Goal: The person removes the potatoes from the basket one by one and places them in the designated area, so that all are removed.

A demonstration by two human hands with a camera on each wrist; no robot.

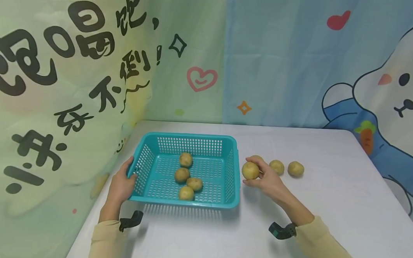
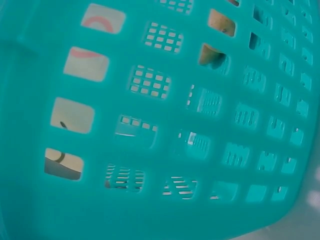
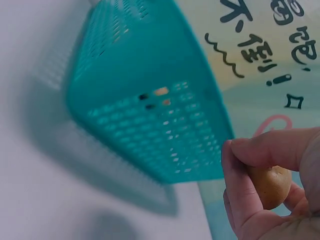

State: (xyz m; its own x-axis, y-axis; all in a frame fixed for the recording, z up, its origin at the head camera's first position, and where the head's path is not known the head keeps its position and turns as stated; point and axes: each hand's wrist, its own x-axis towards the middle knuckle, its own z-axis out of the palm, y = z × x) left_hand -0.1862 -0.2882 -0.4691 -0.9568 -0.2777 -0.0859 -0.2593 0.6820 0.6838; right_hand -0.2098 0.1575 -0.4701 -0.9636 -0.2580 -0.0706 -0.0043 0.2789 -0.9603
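Note:
A teal plastic basket [image 1: 207,171] with slotted walls holds several potatoes [image 1: 182,175] grouped around its middle. My left hand [image 1: 122,185] grips the basket's left rim, thumb on the inner side. That same slotted wall [image 2: 110,90] fills the left wrist view, where the hand itself is out of sight. Just off the basket's right side, my right hand [image 1: 265,179] holds a potato [image 1: 250,170] between thumb and fingers. In the right wrist view this potato [image 3: 272,186] is partly hidden behind the fingers, with the basket's outer wall [image 3: 165,125] beyond.
To the right of the basket, on the white table [image 1: 342,214], lie a potato [image 1: 277,167] and another potato [image 1: 296,169]. One more potato [image 1: 257,158] shows partly behind the right hand. A printed curtain [image 1: 283,63] hangs behind the table and along its left.

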